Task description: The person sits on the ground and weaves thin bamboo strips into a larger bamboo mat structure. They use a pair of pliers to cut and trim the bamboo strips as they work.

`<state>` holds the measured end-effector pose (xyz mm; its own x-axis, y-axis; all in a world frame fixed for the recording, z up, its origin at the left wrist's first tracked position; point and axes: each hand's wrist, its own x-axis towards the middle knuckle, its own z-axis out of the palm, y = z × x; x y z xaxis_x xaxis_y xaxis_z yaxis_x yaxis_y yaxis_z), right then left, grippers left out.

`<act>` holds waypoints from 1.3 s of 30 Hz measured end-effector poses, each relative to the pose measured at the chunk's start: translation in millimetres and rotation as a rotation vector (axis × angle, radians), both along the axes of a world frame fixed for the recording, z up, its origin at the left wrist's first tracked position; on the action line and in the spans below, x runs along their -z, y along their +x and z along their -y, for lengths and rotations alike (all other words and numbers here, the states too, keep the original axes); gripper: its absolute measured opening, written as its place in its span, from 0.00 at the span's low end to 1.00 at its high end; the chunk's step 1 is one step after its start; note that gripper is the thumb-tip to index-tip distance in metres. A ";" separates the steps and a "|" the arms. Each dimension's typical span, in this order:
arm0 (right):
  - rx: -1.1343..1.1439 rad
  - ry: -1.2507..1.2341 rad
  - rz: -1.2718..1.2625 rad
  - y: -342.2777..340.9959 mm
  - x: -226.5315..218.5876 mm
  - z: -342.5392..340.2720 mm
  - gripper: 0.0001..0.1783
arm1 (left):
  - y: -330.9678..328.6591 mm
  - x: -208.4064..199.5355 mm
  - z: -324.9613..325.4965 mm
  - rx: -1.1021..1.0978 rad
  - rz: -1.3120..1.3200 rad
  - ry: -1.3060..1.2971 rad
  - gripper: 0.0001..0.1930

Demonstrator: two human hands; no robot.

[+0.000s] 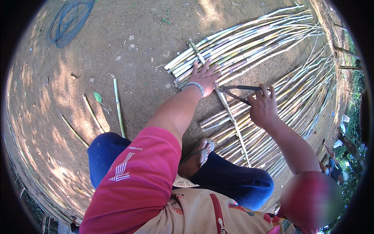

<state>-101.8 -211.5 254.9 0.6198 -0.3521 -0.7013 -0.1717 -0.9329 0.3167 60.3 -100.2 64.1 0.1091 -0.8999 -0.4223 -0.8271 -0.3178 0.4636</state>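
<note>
My left hand (pixel 205 78), a braided band round its wrist, lies with fingers spread on the butt ends of the upper bundle of long thin canes (pixel 233 46). By its fingertips a short cross stick (pixel 197 52) lies over those canes. In my right hand (pixel 263 106) are the dark handles of pincers (pixel 239 87), held spread apart. The pincers' jaws are beside my left hand, at the upper end of a longer cross stick (pixel 234 121). That stick runs over the lower bundle of canes (pixel 253 132). Whether the jaws grip anything is too small to tell.
Bare soil lies around the canes. Three short cane pieces, one a green stick (pixel 119 107), lie left of my knees. A coil of dark mesh or wire (pixel 70 21) sits at the far left. My sandalled foot (pixel 200 154) is close to the lower bundle. Another person (pixel 335 169) is at the right.
</note>
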 end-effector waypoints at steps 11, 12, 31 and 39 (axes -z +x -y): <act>-0.012 -0.022 -0.078 11.0 2.2 0.8 0.20 | -1.5 2.0 0.0 0.000 0.021 -0.014 0.28; -0.035 -0.024 -0.085 14.6 2.0 2.7 0.19 | -1.5 2.0 0.0 -0.002 0.020 -0.013 0.28; -0.106 -0.049 0.064 21.9 19.6 20.1 0.21 | -0.4 0.3 1.1 0.022 0.024 0.004 0.28; 0.510 0.379 -0.449 79.0 3.6 3.8 0.16 | 3.1 -3.6 2.1 0.034 0.042 0.038 0.29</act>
<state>-22.8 -215.3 251.2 0.0736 -0.2037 -0.9763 -0.5390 -0.8318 0.1329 63.4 -102.2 67.7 0.0974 -0.8867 -0.4520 -0.8563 -0.3061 0.4160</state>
